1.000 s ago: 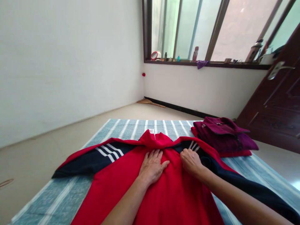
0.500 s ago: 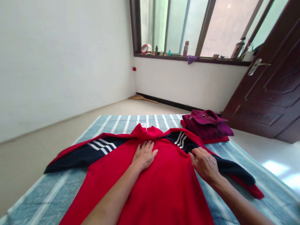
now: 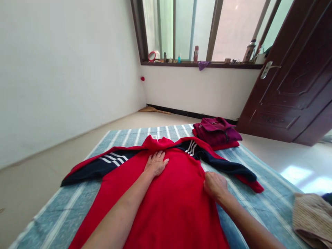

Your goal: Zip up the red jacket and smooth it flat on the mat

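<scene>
Red jacket (image 3: 173, 200), collar (image 3: 157, 143) pointing away, length running near-to-far

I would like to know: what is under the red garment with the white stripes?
The blue striped cloth shows around the red garment, so it lies beneath. Anything else under the garment's middle is covered and cannot be seen.

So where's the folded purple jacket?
In the head view, the purple jacket sits right of centre, on folded red cloth, just beyond the spread-out red top.
</scene>
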Motion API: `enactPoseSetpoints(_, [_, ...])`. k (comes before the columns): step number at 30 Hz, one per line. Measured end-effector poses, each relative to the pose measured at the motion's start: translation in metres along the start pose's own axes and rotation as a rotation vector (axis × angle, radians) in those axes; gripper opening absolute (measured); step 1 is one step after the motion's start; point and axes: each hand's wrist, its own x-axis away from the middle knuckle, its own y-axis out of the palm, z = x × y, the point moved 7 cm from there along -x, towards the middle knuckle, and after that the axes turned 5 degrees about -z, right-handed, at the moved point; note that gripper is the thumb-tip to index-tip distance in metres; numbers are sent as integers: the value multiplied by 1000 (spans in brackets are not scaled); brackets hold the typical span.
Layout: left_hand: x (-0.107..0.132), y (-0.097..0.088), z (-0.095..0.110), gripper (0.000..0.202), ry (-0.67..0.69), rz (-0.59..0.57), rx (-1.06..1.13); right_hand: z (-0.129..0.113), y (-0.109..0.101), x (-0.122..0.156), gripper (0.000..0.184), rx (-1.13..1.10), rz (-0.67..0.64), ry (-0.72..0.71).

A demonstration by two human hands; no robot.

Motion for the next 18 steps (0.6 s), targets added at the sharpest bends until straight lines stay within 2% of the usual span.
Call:
enactPoseSetpoints(5, [-1, 2, 0, 61, -6, -30, -3, 12, -1, 6, 30, 19, -9, 8])
enactPoseSetpoints(9, [-3, 4, 2, 68, -3, -58, -8, 10, -5, 26, 26, 1, -12, -34])
enactPoseSetpoints(18, [-7, 1, 8, 71, -22, -141, -24, 12, 10, 94, 56, -291, -153, -65])
